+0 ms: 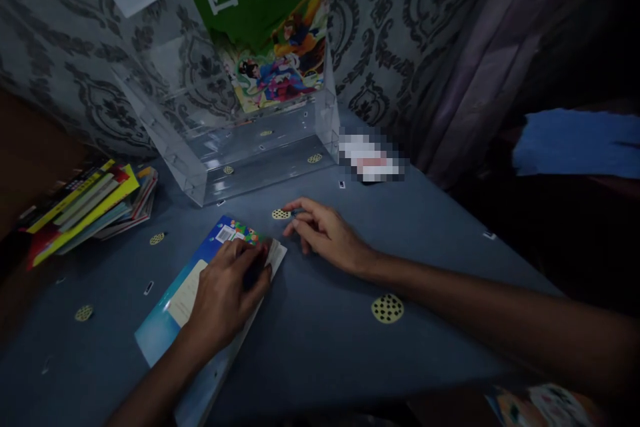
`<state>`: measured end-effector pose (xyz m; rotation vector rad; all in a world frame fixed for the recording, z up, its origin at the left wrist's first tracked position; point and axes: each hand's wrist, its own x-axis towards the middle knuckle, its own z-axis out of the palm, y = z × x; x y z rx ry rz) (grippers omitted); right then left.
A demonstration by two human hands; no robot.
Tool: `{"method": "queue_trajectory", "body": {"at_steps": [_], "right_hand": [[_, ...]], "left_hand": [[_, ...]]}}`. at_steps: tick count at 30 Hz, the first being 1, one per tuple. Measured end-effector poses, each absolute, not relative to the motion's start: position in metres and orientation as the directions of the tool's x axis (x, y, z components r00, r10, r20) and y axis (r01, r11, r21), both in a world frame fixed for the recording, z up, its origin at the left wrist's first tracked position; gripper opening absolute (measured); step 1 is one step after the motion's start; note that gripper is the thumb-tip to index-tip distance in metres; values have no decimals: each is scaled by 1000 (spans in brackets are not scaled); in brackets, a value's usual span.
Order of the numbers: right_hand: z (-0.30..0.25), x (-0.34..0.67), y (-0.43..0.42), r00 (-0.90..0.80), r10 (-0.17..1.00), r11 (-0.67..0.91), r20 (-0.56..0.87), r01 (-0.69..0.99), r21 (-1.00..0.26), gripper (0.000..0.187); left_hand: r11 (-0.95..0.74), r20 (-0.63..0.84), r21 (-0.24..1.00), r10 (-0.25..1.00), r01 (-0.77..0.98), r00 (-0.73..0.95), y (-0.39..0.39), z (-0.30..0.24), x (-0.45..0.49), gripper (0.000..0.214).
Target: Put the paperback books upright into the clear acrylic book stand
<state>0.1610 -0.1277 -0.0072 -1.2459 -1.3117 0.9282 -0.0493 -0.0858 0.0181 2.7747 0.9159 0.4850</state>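
A thin blue-covered book (170,310) lies flat on the grey-blue table (320,340), back cover up, with a barcode near its far corner. My left hand (227,293) rests on it, fingers curled round its far right edge. My right hand (323,233) lies just right of the book's corner, fingers loosely bent and fingertips touching the table beside a small round dotted sticker (281,214). Nothing shows in that hand.
A clear acrylic box (240,147) stands behind, holding a green picture book (270,27) upright. A stack of books (85,207) lies at the left. More dotted stickers (387,308) mark the table. Patterned curtain behind; table edge drops off at right.
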Motion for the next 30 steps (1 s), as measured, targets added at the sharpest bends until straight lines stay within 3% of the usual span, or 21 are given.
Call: {"method": "queue_trajectory", "body": {"at_steps": [22,30], "right_hand": [[-2,154,-139,49,956,262,288,296,-919,27],[-4,154,-139,-51,963,254,264,499,-829,27]], "left_hand": [[-797,238,304,594,521,769,-88,24,-48,25],[-800,252,317,589,509,768,-88,24,-49,24]]}}
